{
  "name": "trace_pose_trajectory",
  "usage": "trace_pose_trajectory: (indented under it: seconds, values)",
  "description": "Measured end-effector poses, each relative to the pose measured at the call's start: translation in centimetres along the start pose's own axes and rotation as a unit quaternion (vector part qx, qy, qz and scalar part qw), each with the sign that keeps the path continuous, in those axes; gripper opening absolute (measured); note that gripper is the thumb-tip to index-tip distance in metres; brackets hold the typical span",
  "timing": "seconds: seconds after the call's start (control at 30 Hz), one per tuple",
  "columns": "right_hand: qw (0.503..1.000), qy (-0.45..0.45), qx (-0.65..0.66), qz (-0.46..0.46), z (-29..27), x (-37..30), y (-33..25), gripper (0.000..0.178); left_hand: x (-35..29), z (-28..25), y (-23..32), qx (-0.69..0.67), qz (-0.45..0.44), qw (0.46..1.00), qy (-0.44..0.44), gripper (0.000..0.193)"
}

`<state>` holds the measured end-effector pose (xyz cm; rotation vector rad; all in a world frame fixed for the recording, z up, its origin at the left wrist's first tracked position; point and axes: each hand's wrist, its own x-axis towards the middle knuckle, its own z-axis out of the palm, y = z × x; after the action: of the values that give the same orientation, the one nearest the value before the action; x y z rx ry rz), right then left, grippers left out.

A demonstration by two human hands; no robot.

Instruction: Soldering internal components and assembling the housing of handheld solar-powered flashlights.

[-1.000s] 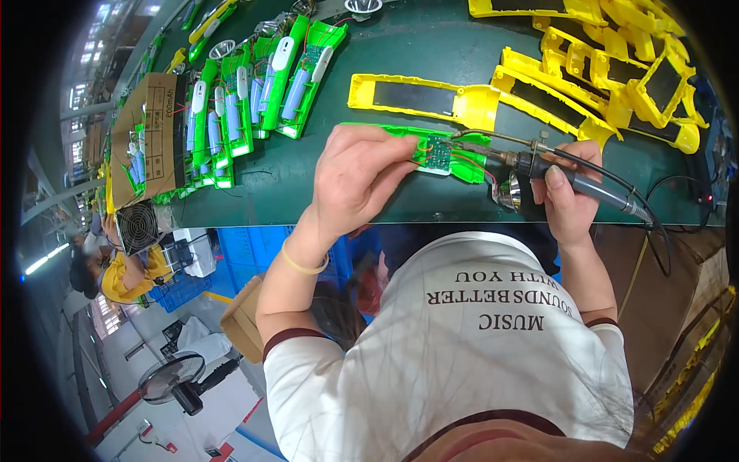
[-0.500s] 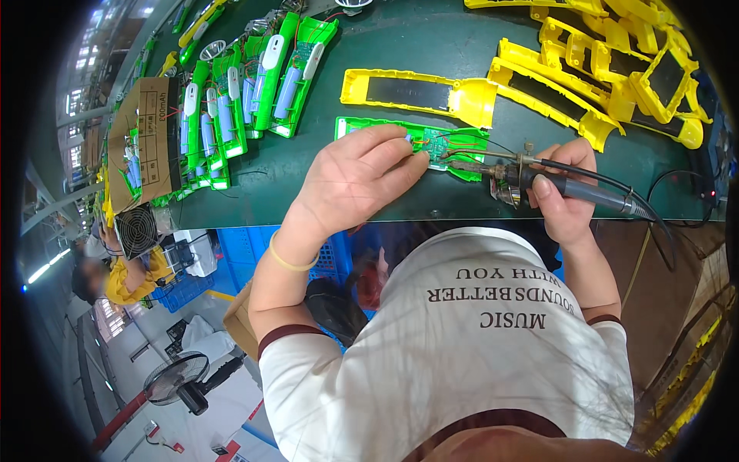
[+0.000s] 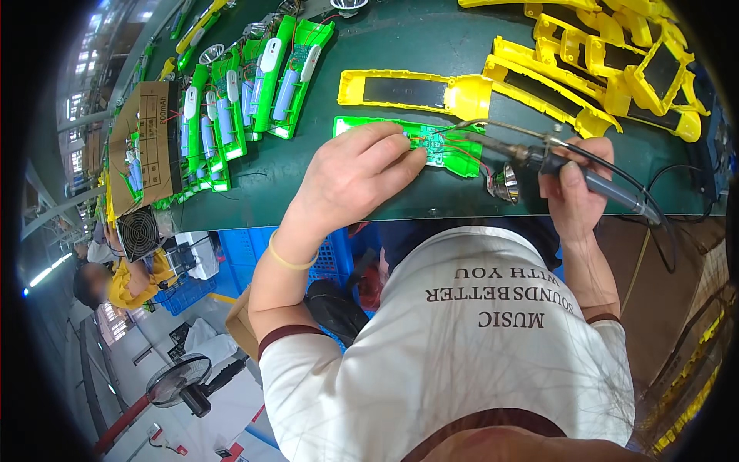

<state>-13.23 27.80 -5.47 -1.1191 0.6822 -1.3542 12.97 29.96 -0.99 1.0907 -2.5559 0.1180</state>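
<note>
A green flashlight housing half (image 3: 463, 163) lies on the bench with a circuit board (image 3: 435, 148) and thin red and black wires inside. My left hand (image 3: 362, 173) is closed over its left part, fingers bent and pressed to it; they hide what lies beneath. In my right hand (image 3: 577, 185) is a soldering iron (image 3: 589, 179) with a thin metal guide tube alongside, its tip pointing left above the board's right side. Beside the housing's right end sits a shiny reflector cup (image 3: 505, 185), a red wire leading to it. A yellow housing half (image 3: 408, 91) with a dark panel lies just behind.
Several green housings with blue cells (image 3: 223, 115) stand at the left, by a brown cardboard piece (image 3: 150, 138). Yellow housing parts (image 3: 616, 69) pile up at the far right. The iron's black cable (image 3: 671, 246) loops over the bench's front edge. Another person (image 3: 127, 285) is at far left.
The soldering iron has lifted slightly and moved right, its tip drawing away from the wires. The reflector cup shows fully now. My left hand stays almost still on the housing.
</note>
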Motion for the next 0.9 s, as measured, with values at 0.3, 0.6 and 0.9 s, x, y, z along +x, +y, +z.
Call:
trace_pose_trajectory:
  seconds: [0.3, 0.6, 0.9]
  values:
    - [0.992, 0.117, 0.008, -0.054, -2.3, 0.4, -0.1, 0.026, 4.2, 0.0, -0.6, -0.117, -0.086, 0.989, 0.030, 0.020]
    - [0.992, 0.114, 0.017, -0.060, -2.6, 0.2, -0.3, 0.025, 5.3, 1.0, -1.3, -0.489, -0.344, 0.802, 0.000, 0.011]
    - [0.992, 0.105, 0.034, -0.059, -2.4, 0.4, -0.5, 0.023, 5.1, 1.4, -0.4, -0.198, -0.162, 0.963, -0.081, 0.007]
